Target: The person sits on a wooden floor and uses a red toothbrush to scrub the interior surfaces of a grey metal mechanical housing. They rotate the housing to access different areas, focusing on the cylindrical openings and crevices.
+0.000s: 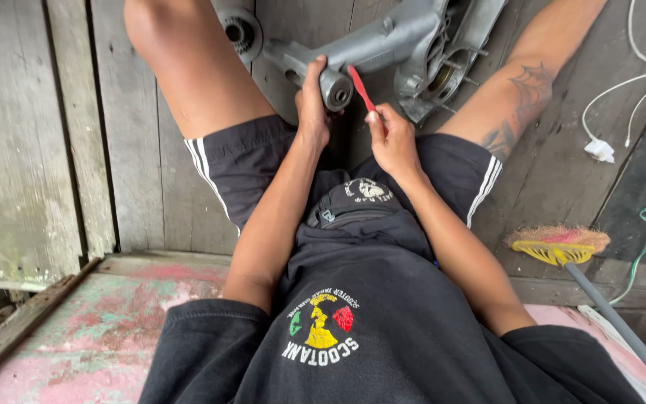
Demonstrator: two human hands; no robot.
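Right hand (392,138) pinching red toothbrush (360,87)

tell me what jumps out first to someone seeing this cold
At top centre, the left hand grips the round end of a grey metal engine casing while the right hand holds a red tool against it. At lower right, a yellow broom lies on the wooden floor.

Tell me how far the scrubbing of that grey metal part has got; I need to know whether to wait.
Done: cannot tell; no clearly scrubbed area shows. In hand: the left hand grips the grey metal casing at its round end, and the right hand holds a red brush against it. Left: the casing's farther body is untouched by either hand.
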